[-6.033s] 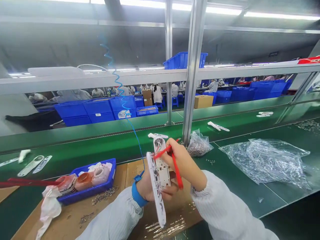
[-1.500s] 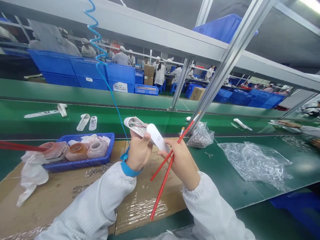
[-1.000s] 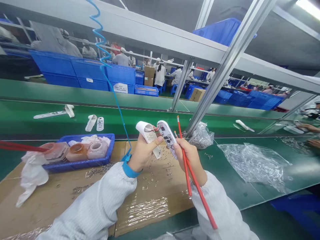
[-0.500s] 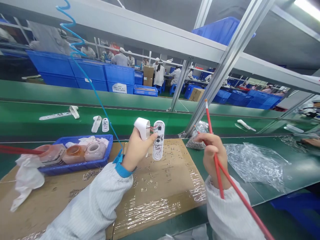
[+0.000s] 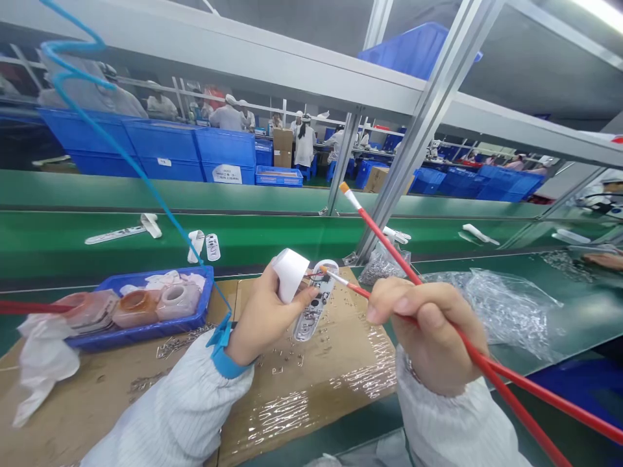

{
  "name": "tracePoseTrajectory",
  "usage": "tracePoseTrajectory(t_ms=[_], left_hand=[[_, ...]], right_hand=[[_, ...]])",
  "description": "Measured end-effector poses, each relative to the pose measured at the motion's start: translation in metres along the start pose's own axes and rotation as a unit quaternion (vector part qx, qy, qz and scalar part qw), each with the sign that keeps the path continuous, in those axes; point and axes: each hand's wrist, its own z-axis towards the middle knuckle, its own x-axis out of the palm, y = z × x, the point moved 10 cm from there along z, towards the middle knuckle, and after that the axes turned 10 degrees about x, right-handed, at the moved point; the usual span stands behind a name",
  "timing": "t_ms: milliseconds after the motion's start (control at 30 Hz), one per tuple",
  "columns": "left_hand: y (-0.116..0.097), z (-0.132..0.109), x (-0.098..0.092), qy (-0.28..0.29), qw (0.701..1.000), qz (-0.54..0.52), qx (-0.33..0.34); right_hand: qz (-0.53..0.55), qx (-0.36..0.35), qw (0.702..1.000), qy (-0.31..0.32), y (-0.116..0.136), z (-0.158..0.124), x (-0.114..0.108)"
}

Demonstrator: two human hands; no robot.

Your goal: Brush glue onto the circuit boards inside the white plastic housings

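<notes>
My left hand (image 5: 257, 324), with a blue wrist strap (image 5: 224, 353), grips an opened white plastic housing above the cardboard. A curved white cover (image 5: 291, 275) and a long rounded half with a circuit board (image 5: 316, 303) are joined by thin wires. My right hand (image 5: 433, 327) is closed around two red-handled brushes. The lower brush (image 5: 354, 287) points left, its bristles at the upper end of the board; whether they touch cannot be made out. The upper brush (image 5: 384, 239) points up and left, its bristles in the air.
On the left a blue tray (image 5: 207, 314) holds several jars and white cloths. Small metal pieces lie on the cardboard (image 5: 272, 415). Clear plastic bags (image 5: 496, 311) are at right, behind a metal post (image 5: 418, 130). More housings (image 5: 213, 247) rest on the green belt. A coiled blue cord (image 5: 146, 175) hangs left.
My right hand has moved left and tipped the brushes over, bringing one brush's bristles to the circuit board. The housing has been lowered slightly and tilted.
</notes>
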Motion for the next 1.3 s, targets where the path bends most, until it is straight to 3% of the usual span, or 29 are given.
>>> tracePoseTrajectory(t_ms=[200, 267, 433, 633, 900, 1000, 1167, 1300], left_hand=[[-0.004, 0.004, -0.008, -0.013, 1.000, 0.008, 0.003], [-0.004, 0.007, -0.014, -0.026, 0.999, 0.037, 0.001], [0.000, 0.011, -0.022, -0.041, 0.997, 0.061, 0.000], [0.001, 0.009, -0.022, -0.049, 0.998, 0.037, 0.002], [0.001, 0.009, -0.022, -0.074, 0.997, -0.006, 0.008], [0.000, 0.013, -0.031, -0.105, 0.994, -0.038, 0.012], [0.008, 0.021, -0.025, -0.101, 0.979, -0.175, -0.035], [0.013, 0.024, -0.015, -0.091, 0.969, -0.222, -0.061]], right_hand=[[-0.025, -0.048, 0.997, -0.054, 0.020, -0.008, -0.025], [-0.032, -0.052, 0.998, -0.020, 0.029, -0.009, -0.023], [-0.084, -0.027, 0.989, 0.119, 0.030, -0.008, 0.004], [-0.090, 0.019, 0.981, 0.169, 0.014, -0.009, 0.013], [-0.183, 0.071, 0.966, 0.167, 0.006, -0.016, -0.004], [-0.228, 0.047, 0.961, 0.152, 0.013, -0.021, -0.010], [-0.330, 0.014, 0.928, 0.175, 0.022, -0.031, 0.006], [-0.386, 0.002, 0.910, 0.151, 0.024, -0.031, 0.011]])
